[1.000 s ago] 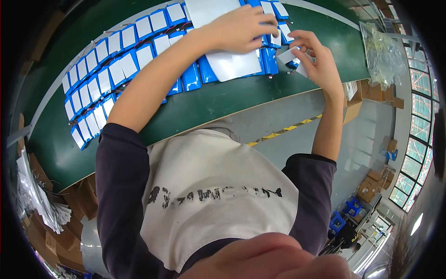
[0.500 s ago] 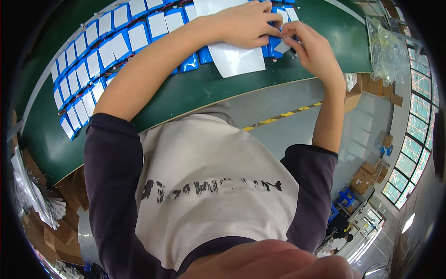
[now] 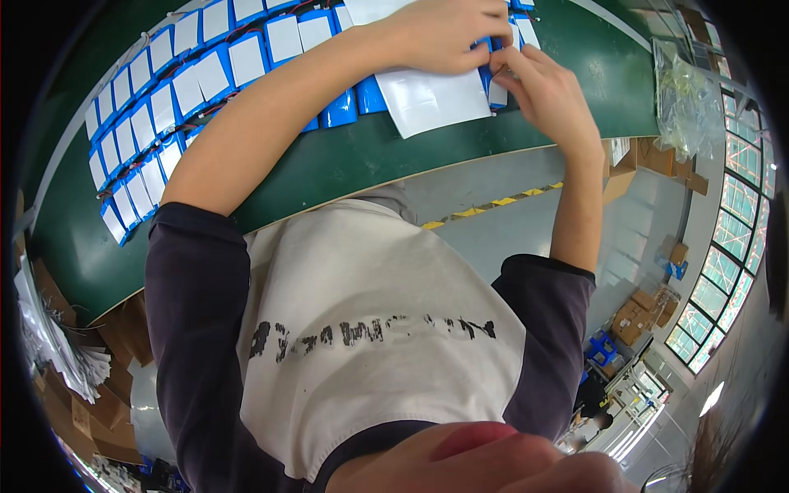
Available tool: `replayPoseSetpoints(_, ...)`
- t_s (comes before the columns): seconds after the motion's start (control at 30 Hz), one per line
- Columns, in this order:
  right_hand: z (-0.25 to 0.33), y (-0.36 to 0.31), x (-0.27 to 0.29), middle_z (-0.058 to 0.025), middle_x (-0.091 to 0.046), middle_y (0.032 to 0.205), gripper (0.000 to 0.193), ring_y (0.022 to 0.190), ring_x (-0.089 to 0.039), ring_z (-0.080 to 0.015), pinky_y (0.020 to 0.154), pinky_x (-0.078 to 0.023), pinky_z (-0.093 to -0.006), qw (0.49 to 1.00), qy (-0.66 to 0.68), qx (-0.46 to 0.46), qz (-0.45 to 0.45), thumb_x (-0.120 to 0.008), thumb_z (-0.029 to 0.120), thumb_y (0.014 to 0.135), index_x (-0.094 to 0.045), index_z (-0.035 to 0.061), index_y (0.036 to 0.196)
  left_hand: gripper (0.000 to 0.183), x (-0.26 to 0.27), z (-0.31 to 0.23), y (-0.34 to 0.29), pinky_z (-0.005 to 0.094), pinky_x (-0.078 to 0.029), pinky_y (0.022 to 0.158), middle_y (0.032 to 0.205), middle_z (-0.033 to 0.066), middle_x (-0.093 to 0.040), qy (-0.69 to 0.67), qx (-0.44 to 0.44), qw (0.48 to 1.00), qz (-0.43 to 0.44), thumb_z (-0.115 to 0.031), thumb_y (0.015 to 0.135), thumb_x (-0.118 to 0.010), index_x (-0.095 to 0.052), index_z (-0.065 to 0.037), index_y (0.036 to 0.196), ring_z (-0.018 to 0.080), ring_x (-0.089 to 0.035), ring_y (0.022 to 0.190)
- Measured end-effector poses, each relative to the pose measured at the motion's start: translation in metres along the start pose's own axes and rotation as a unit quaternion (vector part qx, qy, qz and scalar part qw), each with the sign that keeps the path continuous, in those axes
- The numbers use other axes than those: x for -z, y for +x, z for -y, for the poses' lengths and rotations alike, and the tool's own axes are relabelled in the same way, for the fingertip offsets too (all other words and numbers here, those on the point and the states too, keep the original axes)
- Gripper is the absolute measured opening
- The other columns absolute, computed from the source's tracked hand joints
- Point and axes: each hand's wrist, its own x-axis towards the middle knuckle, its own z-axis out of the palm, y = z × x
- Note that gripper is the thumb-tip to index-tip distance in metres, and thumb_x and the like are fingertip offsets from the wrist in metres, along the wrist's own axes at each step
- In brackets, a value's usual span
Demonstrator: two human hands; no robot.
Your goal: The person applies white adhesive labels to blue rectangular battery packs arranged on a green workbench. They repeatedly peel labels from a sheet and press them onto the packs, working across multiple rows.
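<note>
Rows of flat blue battery packs [image 3: 340, 110] with white rectangular pads on top lie across the green table. My left hand [image 3: 448, 37] is over the right end of the near row, its fingers curled and a large glossy white sheet [image 3: 436, 103] held under its palm. My right hand [image 3: 549, 92] is beside it, thumb and fingers pinched together at the pack at the row's end. A pale strip [image 3: 497, 94] shows on that pack below my right fingertips. Whatever is in the pinch is hidden by my fingers.
The green table [image 3: 353, 160] ends in a curved near edge by my body. A clear plastic bag [image 3: 689, 103] hangs at its right corner, with a cardboard box [image 3: 620, 172] below. White sheets [image 3: 62, 337] and cartons stand at the lower left. A person [image 3: 593, 415] is far off at lower right.
My left hand and the white sheet have shifted right. My right fingers have moved up and left to the end pack; the small pale piece at my right thumb is no longer seen there.
</note>
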Motion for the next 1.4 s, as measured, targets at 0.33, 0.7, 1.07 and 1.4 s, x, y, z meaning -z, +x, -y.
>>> replayPoseSetpoints(0.33,0.015,-0.02,-0.02,-0.0017,-0.066,0.077,0.014,0.064,-0.06,-0.0189,0.053,-0.048,-0.0323,0.99,-0.038,-0.038,-0.129,-0.08,0.008,0.084,-0.07,0.0112,0.093,0.038,0.019,-0.021,-0.014,0.0421,-0.055,0.071,0.083,0.0099,-0.07,0.032,-0.008,0.965,0.26,-0.013,0.079,-0.066,-0.079,-0.018,0.114,0.0291,-0.067,0.077)
replayPoseSetpoints(0.7,0.015,-0.033,-0.033,0.0011,-0.073,0.095,0.022,0.072,-0.06,-0.0193,0.063,-0.053,-0.0301,0.978,-0.062,-0.044,-0.195,-0.081,0.008,0.08,-0.077,0.0104,0.101,0.042,0.011,-0.017,-0.019,0.0427,-0.054,0.069,0.08,0.0101,-0.07,0.02,-0.001,0.971,0.239,-0.012,0.077,-0.062,-0.079,-0.019,0.115,0.0306,-0.067,0.076)
replayPoseSetpoints(1.07,-0.002,0.015,0.017,-0.0088,-0.067,0.101,0.035,0.089,-0.068,-0.0245,0.074,-0.055,-0.0337,0.964,0.116,-0.052,-0.232,-0.061,-0.011,0.089,-0.069,0.0084,0.118,0.041,0.007,-0.041,-0.011,0.0414,-0.057,0.081,0.091,0.0086,-0.072,0.202,-0.025,0.91,0.362,-0.018,0.091,-0.065,-0.066,-0.018,0.131,0.0286,-0.071,0.09)
replayPoseSetpoints(1.4,-0.016,0.062,0.021,-0.0063,-0.071,0.107,0.04,0.102,-0.071,-0.0212,0.086,-0.057,-0.0328,0.991,0.132,-0.01,-0.036,-0.062,-0.01,0.09,-0.066,0.0102,0.125,0.02,0.043,0.005,-0.039,0.043,-0.058,0.072,0.085,0.0085,-0.072,0.227,0.078,0.971,0.023,-0.022,0.097,-0.06,-0.072,-0.016,0.112,0.0253,-0.072,0.083)
